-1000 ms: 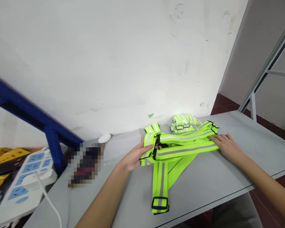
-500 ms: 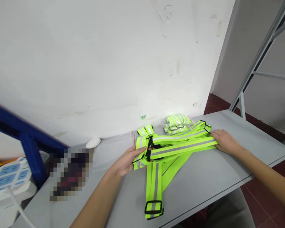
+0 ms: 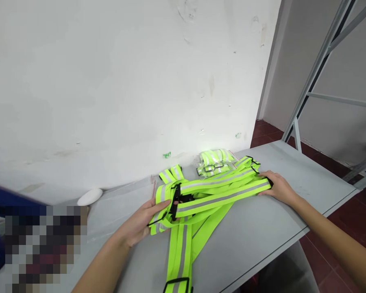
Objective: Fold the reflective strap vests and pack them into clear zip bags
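Grey bench (image 3: 262,232) against white wall (image 3: 110,81) — both hands' fingers grip the reflective strap vest (image 3: 213,195), left hand (image 3: 140,221), right hand (image 3: 276,188). View panned right; power strip gone from frame.

light: bright, even — shadows: soft — edges: warped — left: pixelated patch

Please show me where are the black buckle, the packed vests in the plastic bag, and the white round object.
black buckle (image 3: 175,200), head view, its middle
bagged vests (image 3: 214,162), head view, bag's top
white round object (image 3: 90,197), head view, its centre
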`<state>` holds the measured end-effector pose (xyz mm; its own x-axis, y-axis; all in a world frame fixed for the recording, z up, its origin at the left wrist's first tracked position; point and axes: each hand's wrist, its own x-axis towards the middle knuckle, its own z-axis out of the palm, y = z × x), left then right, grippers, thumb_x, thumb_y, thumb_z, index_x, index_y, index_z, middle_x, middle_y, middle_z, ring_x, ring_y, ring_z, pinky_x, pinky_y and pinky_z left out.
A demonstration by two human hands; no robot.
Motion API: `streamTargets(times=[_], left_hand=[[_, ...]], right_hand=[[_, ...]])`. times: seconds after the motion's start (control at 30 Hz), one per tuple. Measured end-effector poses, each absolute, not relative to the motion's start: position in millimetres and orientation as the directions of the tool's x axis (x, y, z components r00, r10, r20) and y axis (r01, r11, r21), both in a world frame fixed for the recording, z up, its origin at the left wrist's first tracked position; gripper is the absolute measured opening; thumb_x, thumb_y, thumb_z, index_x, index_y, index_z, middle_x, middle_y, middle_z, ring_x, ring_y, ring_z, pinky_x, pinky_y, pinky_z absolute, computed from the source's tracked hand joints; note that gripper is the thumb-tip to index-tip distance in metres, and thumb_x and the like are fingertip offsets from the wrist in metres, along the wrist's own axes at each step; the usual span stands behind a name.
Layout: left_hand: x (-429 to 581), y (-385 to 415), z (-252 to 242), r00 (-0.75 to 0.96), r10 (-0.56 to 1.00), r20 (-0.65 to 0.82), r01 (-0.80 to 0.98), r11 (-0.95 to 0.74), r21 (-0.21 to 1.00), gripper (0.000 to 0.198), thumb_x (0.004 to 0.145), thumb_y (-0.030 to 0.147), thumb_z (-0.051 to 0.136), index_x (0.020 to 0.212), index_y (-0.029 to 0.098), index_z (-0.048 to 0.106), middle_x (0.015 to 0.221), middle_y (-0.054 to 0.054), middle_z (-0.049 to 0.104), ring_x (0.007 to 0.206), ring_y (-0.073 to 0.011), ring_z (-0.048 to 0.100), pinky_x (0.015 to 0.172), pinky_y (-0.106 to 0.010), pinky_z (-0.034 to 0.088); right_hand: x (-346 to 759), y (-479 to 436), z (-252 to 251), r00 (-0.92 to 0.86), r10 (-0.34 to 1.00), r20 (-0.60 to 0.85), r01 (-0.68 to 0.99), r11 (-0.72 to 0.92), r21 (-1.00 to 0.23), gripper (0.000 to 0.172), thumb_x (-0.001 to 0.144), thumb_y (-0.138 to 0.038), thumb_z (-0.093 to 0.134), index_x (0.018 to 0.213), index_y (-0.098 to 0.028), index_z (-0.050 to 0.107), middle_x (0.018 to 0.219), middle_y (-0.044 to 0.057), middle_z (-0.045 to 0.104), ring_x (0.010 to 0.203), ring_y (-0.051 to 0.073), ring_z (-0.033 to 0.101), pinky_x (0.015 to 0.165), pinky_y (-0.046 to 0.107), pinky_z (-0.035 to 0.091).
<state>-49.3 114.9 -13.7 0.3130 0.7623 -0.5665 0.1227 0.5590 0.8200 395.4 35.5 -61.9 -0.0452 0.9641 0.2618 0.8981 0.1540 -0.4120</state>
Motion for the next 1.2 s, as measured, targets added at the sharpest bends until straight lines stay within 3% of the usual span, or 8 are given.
streamTargets(times=[0.13,0.33,0.47,0.57,0.77,0.9,1.07,1.2], left_hand=[[-53,120,-21,0.313,0.759,-0.57,0.093,0.573,0.814,0.045,0.067,0.036,0.08,0.105,0.019,0.063,0.097,-0.009,0.074,0.078,-0.0267,0.072,0.068,-0.035,0.06],[-47,119,-13,0.259,0.759,-0.597,0.076,0.6,0.796,0.044,0.063,0.031,0.083,0.102,0.019,0.064,0.094,-0.008,0.075,0.078,-0.0278,0.073,0.064,-0.034,0.062],[-44,117,-10,0.257,0.767,-0.588,0.066,0.593,0.803,0.046,0.061,0.029,0.084,0.101,0.019,0.064,0.092,-0.009,0.075,0.079,-0.0295,0.073,0.063,-0.035,0.062],[-47,117,-12,0.286,0.759,-0.585,0.077,0.59,0.803,0.046,0.063,0.031,0.083,0.103,0.018,0.064,0.094,-0.009,0.075,0.081,-0.0288,0.073,0.064,-0.034,0.062],[-47,114,-12,0.339,0.758,-0.558,0.078,0.568,0.819,0.046,0.066,0.032,0.08,0.106,0.018,0.063,0.101,-0.01,0.074,0.088,-0.0293,0.072,0.071,-0.035,0.061],[-41,107,-6,0.347,0.768,-0.539,0.06,0.555,0.83,0.046,0.066,0.033,0.08,0.106,0.017,0.063,0.103,-0.011,0.074,0.092,-0.0305,0.071,0.075,-0.036,0.06],[-37,104,-5,0.32,0.795,-0.515,0.037,0.533,0.845,0.046,0.067,0.031,0.079,0.107,0.016,0.062,0.105,-0.012,0.073,0.093,-0.0299,0.07,0.075,-0.036,0.06],[-39,104,-10,0.33,0.8,-0.501,0.024,0.523,0.852,0.049,0.069,0.031,0.077,0.113,0.017,0.059,0.109,-0.012,0.072,0.094,-0.0288,0.07,0.075,-0.036,0.06]], right_hand=[[398,33,-64,0.038,0.985,0.171,0.854,0.057,-0.518,0.08,0.059,-0.068,0.073,0.126,-0.027,0.054,0.094,0.004,0.063,0.088,0.027,0.056,0.087,0.043,0.041],[395,26,-62,0.084,0.991,0.104,0.76,0.004,-0.65,0.059,0.069,-0.059,0.07,0.118,-0.028,0.062,0.088,0.003,0.059,0.086,0.023,0.054,0.087,0.043,0.041],[388,21,-53,0.126,0.99,0.068,0.633,-0.028,-0.774,0.038,0.078,-0.05,0.065,0.104,-0.023,0.066,0.094,0.005,0.063,0.081,0.02,0.055,0.077,0.036,0.045],[381,16,-44,0.116,0.991,0.067,0.565,-0.01,-0.825,0.03,0.083,-0.047,0.057,0.095,-0.02,0.065,0.088,0.003,0.064,0.073,0.018,0.054,0.068,0.031,0.045],[366,24,-38,0.367,0.909,0.199,0.577,-0.055,-0.815,0.033,0.082,-0.051,0.053,0.087,-0.019,0.059,0.074,0.001,0.06,0.064,0.017,0.051,0.06,0.028,0.043],[366,47,-42,0.494,0.839,0.229,0.603,-0.141,-0.785,0.038,0.08,-0.053,0.051,0.092,-0.017,0.056,0.082,0.005,0.062,0.071,0.018,0.054,0.063,0.029,0.042],[373,86,-46,0.482,0.867,0.127,0.695,-0.29,-0.658,0.039,0.074,-0.051,0.059,0.093,-0.017,0.062,0.085,0.008,0.066,0.078,0.023,0.06,0.067,0.031,0.042],[373,105,-48,0.445,0.895,0.008,0.786,-0.387,-0.482,0.035,0.076,-0.053,0.058,0.07,-0.019,0.062,0.071,0.009,0.066,0.077,0.029,0.062,0.077,0.04,0.038]])
